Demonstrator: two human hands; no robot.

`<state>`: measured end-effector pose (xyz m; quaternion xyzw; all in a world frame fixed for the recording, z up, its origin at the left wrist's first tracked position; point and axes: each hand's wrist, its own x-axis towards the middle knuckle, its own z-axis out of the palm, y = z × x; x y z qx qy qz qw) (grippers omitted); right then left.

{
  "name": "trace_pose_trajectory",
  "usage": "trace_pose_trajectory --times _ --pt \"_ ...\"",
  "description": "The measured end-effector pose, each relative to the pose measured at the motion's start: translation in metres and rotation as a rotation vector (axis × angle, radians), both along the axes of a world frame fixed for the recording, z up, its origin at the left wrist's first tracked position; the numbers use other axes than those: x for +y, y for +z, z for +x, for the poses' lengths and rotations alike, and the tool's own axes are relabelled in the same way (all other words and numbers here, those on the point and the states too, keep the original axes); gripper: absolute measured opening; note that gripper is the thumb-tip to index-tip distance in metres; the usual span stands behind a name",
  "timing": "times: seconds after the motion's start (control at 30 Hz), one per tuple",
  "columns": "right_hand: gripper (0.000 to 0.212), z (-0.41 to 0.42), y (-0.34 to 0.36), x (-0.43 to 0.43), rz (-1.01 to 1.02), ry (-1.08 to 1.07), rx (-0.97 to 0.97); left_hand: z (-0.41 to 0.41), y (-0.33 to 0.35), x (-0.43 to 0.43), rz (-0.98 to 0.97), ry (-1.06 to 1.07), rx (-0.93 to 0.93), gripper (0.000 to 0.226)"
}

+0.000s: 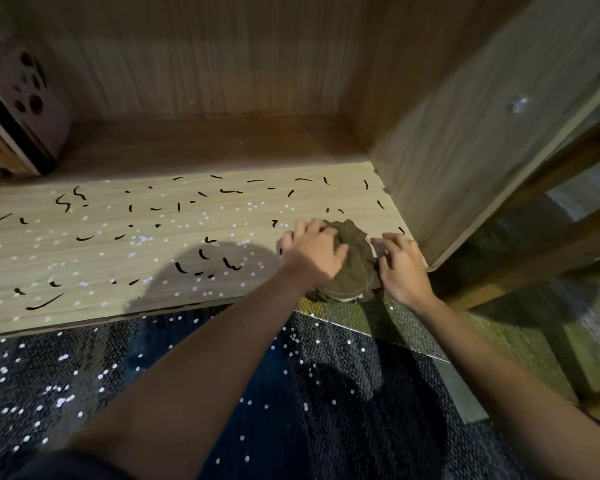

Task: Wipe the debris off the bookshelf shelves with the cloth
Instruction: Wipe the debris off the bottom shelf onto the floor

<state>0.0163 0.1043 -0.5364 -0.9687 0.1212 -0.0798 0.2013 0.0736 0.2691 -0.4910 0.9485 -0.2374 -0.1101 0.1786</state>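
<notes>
Olive cloth (352, 268) under left hand (314, 252), speckled shelf (94, 261)

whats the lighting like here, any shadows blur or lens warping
Head view: a rounded shadow falls on the shelf left of the cloth; the shelf's back is dim; the wide lens bows straight edges; the right hand looks slightly smeared.

- A pale box (25, 88) with dark round spots leans at the far left.
- A dark, knobbly carpet (326, 427) dotted with white specks covers the floor.
- A greenish mat (413, 327) lies on the right.
- Brown wooden bars (551, 237) cross at the far right.
</notes>
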Motion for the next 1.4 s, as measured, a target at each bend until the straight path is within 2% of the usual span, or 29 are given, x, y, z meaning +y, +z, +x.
trace_pose_trajectory --times 0.13,0.23,0.3,0.37,0.4,0.47,0.53,0.6,0.7,0.8,0.83,0.9,0.97,1.07,1.13,1.2,1.27,1.4 --pt "0.037 -0.006 -0.014 -0.003 0.016 0.023 -0.095 -0.01 -0.009 -0.033 0.152 0.005 0.08 0.081" --pt "0.036 -0.004 -0.018 -0.005 0.033 0.022 -0.14 -0.015 -0.008 -0.027 0.212 -0.027 -0.035 0.065" --pt "0.035 -0.003 -0.018 -0.005 0.059 0.013 -0.146 -0.025 -0.005 -0.012 0.191 -0.162 -0.093 0.05" --pt "0.035 -0.003 -0.016 -0.004 0.102 -0.001 -0.128 -0.038 -0.008 0.014 0.105 -0.291 -0.157 0.044" --pt "0.036 -0.003 -0.013 -0.002 0.115 -0.008 -0.118 -0.041 -0.009 0.026 0.024 -0.302 -0.21 0.045" --pt "0.038 -0.004 -0.01 0.008 0.102 0.004 -0.113 -0.035 -0.011 0.046 -0.057 -0.16 -0.275 0.049" --pt "0.042 -0.008 -0.009 0.025 0.053 0.038 -0.146 -0.029 -0.011 0.056 0.042 -0.027 -0.194 0.05" --pt "0.044 -0.012 -0.01 0.044 0.039 0.09 -0.17 -0.033 -0.01 0.058 0.097 -0.064 -0.11 0.043" --pt "0.045 -0.017 -0.015 0.063 0.057 0.13 -0.19 -0.054 -0.004 0.064 -0.072 -0.114 -0.034 0.041" --pt "0.043 -0.023 -0.021 0.067 0.038 0.1 -0.238 -0.059 -0.002 0.083 -0.177 0.065 -0.189 0.039" --pt "0.043 -0.024 -0.022 0.067 0.029 0.076 -0.23 -0.053 -0.005 0.089 -0.129 0.151 -0.216 0.041" --pt "0.041 -0.026 -0.024 0.064 0.005 0.046 -0.186 -0.044 -0.008 0.096 0.059 0.227 -0.135 0.049" --pt "0.038 -0.026 -0.025 0.061 -0.024 0.041 -0.136 -0.047 -0.011 0.093 0.139 0.149 -0.036 0.046" --pt "0.038 -0.028 -0.025 0.059 -0.039 0.052 -0.105 -0.064 -0.018 0.084 -0.1 0.024 -0.023 0.035" --pt "0.039 -0.028 -0.024 0.06 -0.042 0.054 -0.094 -0.064 -0.019 0.084 -0.2 0.094 -0.11 0.039" --pt "0.039 -0.027 -0.023 0.063 -0.054 0.048 -0.073 -0.052 -0.02 0.084 -0.079 0.18 -0.155 0.043" --pt "0.039 -0.027 -0.023 0.065 -0.072 0.047 -0.052 -0.046 -0.019 0.082 0.02 0.136 -0.085 0.039" --pt "0.037 -0.025 -0.018 0.068 -0.065 0.033 -0.064 -0.049 -0.009 0.076 -0.189 0.017 0.029 0.036"
